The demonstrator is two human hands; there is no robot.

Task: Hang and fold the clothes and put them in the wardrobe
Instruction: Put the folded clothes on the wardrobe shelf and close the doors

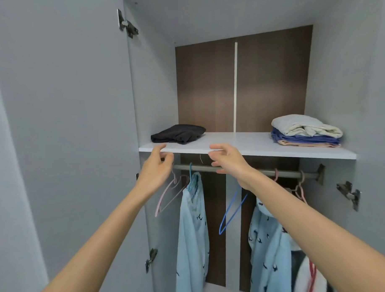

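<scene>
A folded dark garment lies at the left end of the white wardrobe shelf. A folded stack of cream, blue and peach clothes sits at the shelf's right end. My left hand and my right hand hover just in front of the shelf's front edge, below the dark garment, fingers loosely spread and holding nothing. Under the shelf runs a grey rail. On it hang a light blue patterned garment, a second one, an empty pink hanger and an empty blue hanger.
The open left door stands close on my left with hinges on it. The wardrobe's right wall carries another hinge. A striped garment hangs at the lower right. More pink hangers sit at the rail's right end.
</scene>
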